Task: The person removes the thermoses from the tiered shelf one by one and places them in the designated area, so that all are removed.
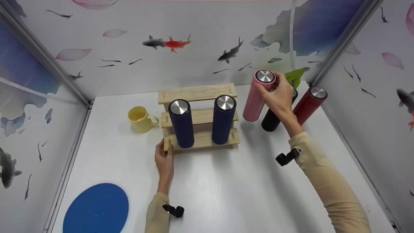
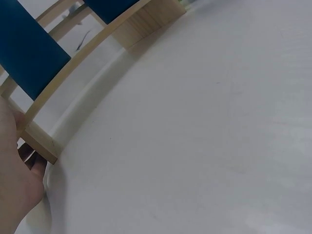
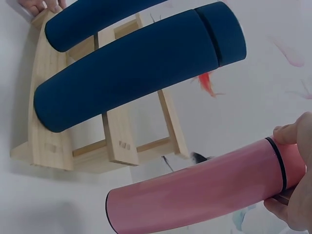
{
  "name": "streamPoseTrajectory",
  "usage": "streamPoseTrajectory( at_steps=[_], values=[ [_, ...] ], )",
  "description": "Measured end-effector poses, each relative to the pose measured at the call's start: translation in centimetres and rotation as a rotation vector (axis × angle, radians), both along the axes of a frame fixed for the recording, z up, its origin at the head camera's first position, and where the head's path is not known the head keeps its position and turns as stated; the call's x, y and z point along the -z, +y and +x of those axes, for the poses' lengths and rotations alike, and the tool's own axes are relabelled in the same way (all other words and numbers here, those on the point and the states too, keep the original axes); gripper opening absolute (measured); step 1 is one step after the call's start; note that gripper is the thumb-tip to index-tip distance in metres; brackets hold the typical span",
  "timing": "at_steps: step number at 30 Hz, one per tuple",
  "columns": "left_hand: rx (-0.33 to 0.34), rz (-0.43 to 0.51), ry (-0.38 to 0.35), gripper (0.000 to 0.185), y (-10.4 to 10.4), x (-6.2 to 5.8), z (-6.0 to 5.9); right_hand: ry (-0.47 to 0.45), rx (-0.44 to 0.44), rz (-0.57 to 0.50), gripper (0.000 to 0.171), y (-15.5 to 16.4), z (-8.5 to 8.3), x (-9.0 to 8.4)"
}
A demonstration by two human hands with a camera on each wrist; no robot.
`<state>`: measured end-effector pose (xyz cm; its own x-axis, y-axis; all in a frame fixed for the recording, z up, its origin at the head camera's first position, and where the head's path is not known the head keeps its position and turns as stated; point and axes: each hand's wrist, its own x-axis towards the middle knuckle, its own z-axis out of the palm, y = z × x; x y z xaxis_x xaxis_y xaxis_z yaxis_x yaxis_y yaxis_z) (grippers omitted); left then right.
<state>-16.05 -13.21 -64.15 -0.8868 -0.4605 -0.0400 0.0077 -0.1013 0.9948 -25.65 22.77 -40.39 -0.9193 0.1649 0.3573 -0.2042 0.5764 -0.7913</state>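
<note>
A pink thermos bottle (image 1: 254,102) with a steel-topped lid is gripped near its top by my right hand (image 1: 280,97), to the right of a stepped wooden rack (image 1: 202,139). In the right wrist view the thumb and fingers wrap the pink bottle's (image 3: 195,195) lid end. Two dark blue thermos bottles (image 1: 182,127) (image 1: 223,124) stand on the rack's lowest step. My left hand (image 1: 165,160) holds the front left corner of that step. The left wrist view shows the thumb above the wooden end and fingers (image 2: 38,165) beneath it.
A black bottle (image 1: 271,121), partly hidden by my right arm, and a red bottle (image 1: 309,105) stand at the right, with a green item (image 1: 294,77) behind. Left of the rack is a yellow mug (image 1: 139,119). A round blue mat (image 1: 97,208) lies front left. Printed walls enclose the table.
</note>
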Motion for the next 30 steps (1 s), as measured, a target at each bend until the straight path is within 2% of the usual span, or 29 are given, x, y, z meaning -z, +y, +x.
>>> streamPoseTrajectory(
  at_steps=[13, 18, 30],
  values=[
    [-0.007, -0.012, -0.005, 0.046, 0.0, -0.2, 0.1, -0.032, 0.046, 0.016, 0.068, 0.4, -0.4, 3.1],
    [-0.009, 0.012, -0.009, 0.045, 0.0, -0.3, 0.1, -0.055, 0.054, 0.02, 0.067, 0.3, -0.4, 4.4],
    [0.013, 0.03, -0.013, 0.047, -0.1, 0.0, 0.1, -0.04, 0.081, 0.006, 0.068, 0.0, -0.7, 5.9]
  ],
)
